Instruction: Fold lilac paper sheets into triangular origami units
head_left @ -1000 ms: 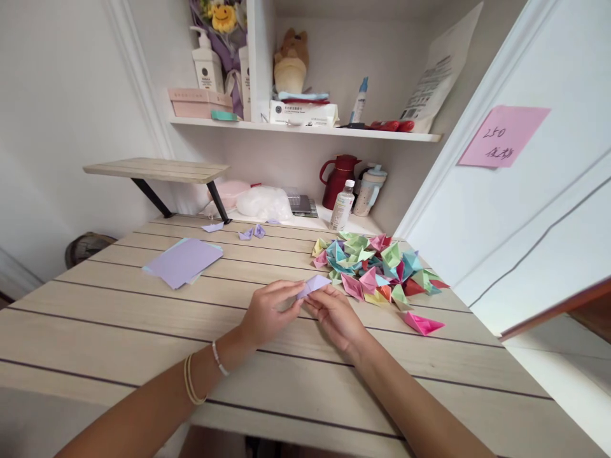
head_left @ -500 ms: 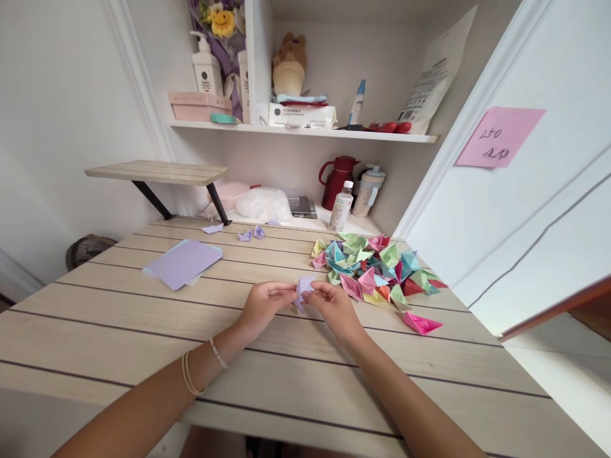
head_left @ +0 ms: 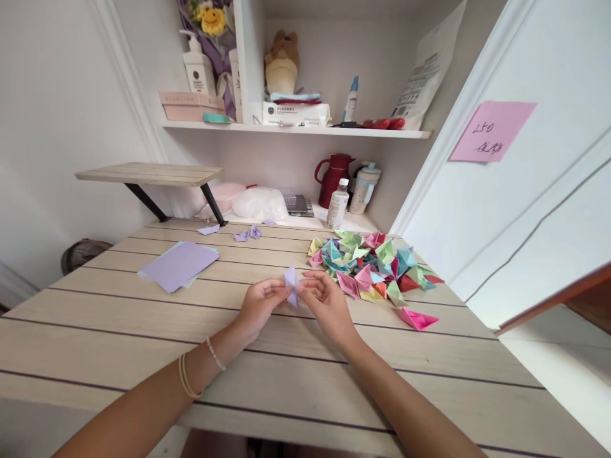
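Note:
Between my hands, just above the table, is a small lavender folded paper boat (head_left: pixel 291 278), its pointed ends up and down. My left hand (head_left: pixel 260 304) pinches it from the left between thumb and fingers. From the right, my right hand (head_left: pixel 329 307) has its thumb and fingertips closed at the boat's side, its upper fingers curled loosely. To the right lies a pile of folded paper boats (head_left: pixel 351 245) in green, pink, blue, yellow and red. A bright pink paper boat (head_left: pixel 419 319) rests apart at the pile's near edge.
Lavender paper sheets (head_left: pixel 181 264) lie stacked on the left of the slatted table (head_left: pixel 229 388). Small lavender folded pieces (head_left: pixel 248 233) sit farther back. A raised wooden stand (head_left: pixel 147 173) occupies the back left. A plastic bottle (head_left: pixel 337 205) and a red jug (head_left: pixel 333 178) stand behind the pile.
The lavender boat has turned more upright and shifted slightly left with my left hand. My right hand's fingers have lifted and loosened a little. The whole view has shifted slightly.

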Demonstrator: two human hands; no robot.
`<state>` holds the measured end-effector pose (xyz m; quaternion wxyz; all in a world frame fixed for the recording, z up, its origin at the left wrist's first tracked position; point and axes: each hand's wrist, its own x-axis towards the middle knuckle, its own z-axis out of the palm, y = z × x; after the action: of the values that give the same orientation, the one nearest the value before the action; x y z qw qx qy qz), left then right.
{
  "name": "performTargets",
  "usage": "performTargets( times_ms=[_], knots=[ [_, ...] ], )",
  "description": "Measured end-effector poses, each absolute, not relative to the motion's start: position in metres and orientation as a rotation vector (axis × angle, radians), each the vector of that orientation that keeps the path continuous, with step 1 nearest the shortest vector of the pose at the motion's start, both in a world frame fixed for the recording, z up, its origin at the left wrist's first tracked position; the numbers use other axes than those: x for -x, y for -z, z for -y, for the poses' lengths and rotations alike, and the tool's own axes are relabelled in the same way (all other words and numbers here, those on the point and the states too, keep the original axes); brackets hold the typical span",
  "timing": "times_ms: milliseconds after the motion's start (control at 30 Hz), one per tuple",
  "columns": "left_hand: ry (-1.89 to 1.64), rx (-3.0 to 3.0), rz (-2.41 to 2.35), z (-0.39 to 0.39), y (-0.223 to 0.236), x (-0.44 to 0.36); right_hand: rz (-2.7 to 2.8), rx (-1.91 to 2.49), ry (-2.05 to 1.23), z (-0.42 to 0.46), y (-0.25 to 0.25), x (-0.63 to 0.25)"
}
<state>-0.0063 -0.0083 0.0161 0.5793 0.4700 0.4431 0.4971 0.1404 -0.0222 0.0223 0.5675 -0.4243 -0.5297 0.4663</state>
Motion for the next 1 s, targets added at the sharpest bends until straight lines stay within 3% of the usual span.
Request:
performTargets(
  times_ms=[700, 1000],
  knots=[
    [-1.145, -1.267, -0.934, 0.004, -0.018, 0.014, 1.392, 1.045, -1.151, 0.016, -0.017, -0.150],
    [-1.163, -1.229, -0.924, 0.005, -0.019, 0.011, 1.460, 1.093, -1.005, 0.016, -0.020, -0.154]
  ],
)
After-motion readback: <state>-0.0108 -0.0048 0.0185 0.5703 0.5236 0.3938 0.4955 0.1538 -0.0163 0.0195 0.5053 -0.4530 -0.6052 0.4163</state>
